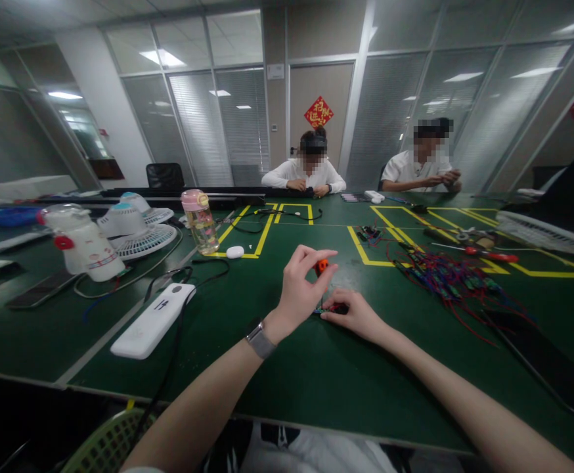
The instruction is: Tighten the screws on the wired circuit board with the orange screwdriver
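My left hand (303, 282) is raised above the table, thumb and fingers curled around a small orange-and-black tool handle (322, 265). A thin dark line shows below the handle, towards the board. Most of the tool is hidden by the fingers. Just beneath and to the right, my right hand (353, 314) rests on the table, its fingertips pinching a small circuit board (318, 311) with red and black wire by it. The board is largely covered by my fingers.
Right of my hands lies a tangled heap of wired boards (444, 272), with a red-handled screwdriver (491, 254) behind. A white power bank (154, 322), drink bottle (199, 222), white case (235, 251) and fans (144, 242) stand left. Two people (309, 174) sit opposite.
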`<state>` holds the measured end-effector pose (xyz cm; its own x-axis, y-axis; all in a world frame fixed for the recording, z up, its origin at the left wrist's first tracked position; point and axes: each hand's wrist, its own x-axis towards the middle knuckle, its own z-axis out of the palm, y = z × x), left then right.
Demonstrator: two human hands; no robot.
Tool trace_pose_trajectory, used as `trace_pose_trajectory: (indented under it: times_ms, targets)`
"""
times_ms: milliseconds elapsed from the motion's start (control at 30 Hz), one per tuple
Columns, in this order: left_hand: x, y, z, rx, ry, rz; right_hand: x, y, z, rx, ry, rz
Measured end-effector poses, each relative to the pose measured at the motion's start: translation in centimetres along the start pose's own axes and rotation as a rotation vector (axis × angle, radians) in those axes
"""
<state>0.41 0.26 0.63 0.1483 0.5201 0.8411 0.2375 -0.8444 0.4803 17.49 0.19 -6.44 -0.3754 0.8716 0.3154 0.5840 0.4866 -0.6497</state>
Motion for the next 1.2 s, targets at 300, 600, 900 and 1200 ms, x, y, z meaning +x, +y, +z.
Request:
trace_pose_trajectory:
  times_ms: [300,600,900,1200]
  targets:
    - [0.11,-0.56,-0.05,-0.033,-0.021,-0.02,-0.01,-0.18,-0.01,-0.01,0.003,-0.007]
    - [0.29,-0.6,-0.54,-0.004,-0.048,-0.024,0.03,-0.16,-0.06,-0.011,-0.008,-0.016]
    - [0.25,-0.24,-0.52,0.065,-0.05,0.064,0.0,0.13,0.05,-0.024,0.001,-0.036]
    - [0.27,-0.2,-0.36,0.146,-0.007,0.07,-0.02,0.13,-0.05,-0.025,-0.006,-0.038]
